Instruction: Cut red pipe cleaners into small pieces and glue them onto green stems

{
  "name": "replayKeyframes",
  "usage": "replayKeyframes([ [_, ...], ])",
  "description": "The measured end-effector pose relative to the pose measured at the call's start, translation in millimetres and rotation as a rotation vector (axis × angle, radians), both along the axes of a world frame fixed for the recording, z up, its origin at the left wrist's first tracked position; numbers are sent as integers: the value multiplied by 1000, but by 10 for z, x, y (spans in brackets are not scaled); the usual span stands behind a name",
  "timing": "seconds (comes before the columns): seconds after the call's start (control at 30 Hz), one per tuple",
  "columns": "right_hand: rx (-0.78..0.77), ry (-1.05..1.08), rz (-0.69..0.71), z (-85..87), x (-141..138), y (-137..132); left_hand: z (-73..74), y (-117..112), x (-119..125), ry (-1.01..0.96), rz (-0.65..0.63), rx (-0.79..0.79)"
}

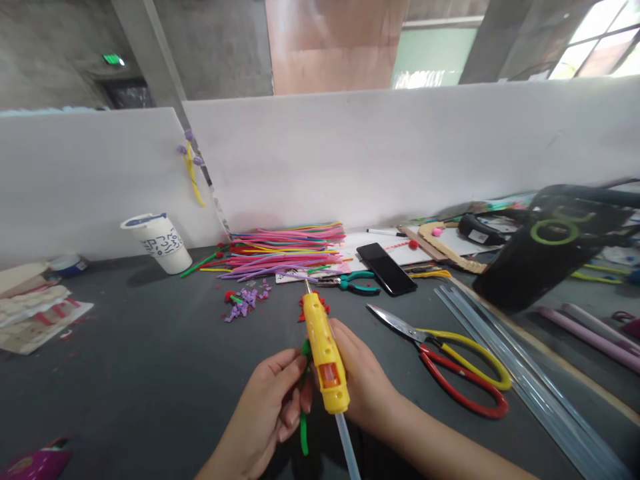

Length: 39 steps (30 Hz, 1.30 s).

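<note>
My left hand [270, 407] pinches a green pipe cleaner [303, 433] between thumb and fingers, its lower end hanging down. My right hand [363, 380] is wrapped round a yellow hot glue gun [323, 353], its metal nozzle pointing away from me. A clear glue stick [347, 447] sticks out of the gun's rear. Just beyond the gun lie small red pieces [325, 308], partly hidden by it. To their left is a pile of small purple pieces [245, 303]. Behind them is a bundle of pink, purple and yellow pipe cleaners [285, 250].
Large scissors [450, 353] with red and yellow handles lie to the right, near long clear glue sticks [530, 373]. Teal-handled pliers [353, 283] and a black phone [387, 268] are farther back. A white cup [160, 245] stands left; a black container [535, 253] stands right.
</note>
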State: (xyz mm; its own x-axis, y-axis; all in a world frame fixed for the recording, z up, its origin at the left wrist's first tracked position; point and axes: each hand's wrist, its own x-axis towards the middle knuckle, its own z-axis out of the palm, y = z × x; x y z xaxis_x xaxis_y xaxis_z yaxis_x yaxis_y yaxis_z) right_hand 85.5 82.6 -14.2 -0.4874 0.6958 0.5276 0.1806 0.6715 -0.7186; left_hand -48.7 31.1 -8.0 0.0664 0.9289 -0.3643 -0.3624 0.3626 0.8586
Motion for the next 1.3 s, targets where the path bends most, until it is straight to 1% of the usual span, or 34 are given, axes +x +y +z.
replayKeyframes([
  [0.1,-15,12,-10,-15,-5,-15,18,5,-17,-13,-17,-32],
  [0.17,-36,14,-23,-41,1,-2,16,-1,-6,-3,-54,-60],
  [0.27,-95,119,-125,-59,33,74,-1,-22,27,43,-118,-44],
  [0.3,-115,176,-173,-50,49,108,-3,-27,30,66,-110,-14],
  [0.37,-168,255,-222,-6,78,164,7,-26,11,117,-34,74],
  [0.43,-253,261,-190,51,99,187,31,-8,-40,157,59,153],
  [0.5,-346,241,-78,95,105,171,52,15,-98,193,127,204],
  [0.53,-392,237,-17,107,102,152,56,24,-120,213,138,215],
  [0.63,-537,283,119,109,75,87,36,28,-126,290,86,177],
  [0.73,-655,372,183,99,40,43,5,9,-70,375,18,126],
  [0.8,-686,382,186,96,24,29,0,-7,-34,436,20,155],
  [0.87,-688,351,156,95,18,19,11,-21,-16,487,34,201],
  [0.93,-663,328,137,92,17,8,33,-32,-12,513,4,209],
  [1.0,-629,316,132,96,21,-5,58,-39,-17,525,-55,190],
  [1.07,-627,305,127,119,29,-17,83,-43,-24,538,-75,171],
  [1.2,-725,282,95,210,58,-29,122,-42,-33,583,-64,167],
  [1.3,-810,288,103,263,72,-28,138,-41,-31,610,-55,192],
])
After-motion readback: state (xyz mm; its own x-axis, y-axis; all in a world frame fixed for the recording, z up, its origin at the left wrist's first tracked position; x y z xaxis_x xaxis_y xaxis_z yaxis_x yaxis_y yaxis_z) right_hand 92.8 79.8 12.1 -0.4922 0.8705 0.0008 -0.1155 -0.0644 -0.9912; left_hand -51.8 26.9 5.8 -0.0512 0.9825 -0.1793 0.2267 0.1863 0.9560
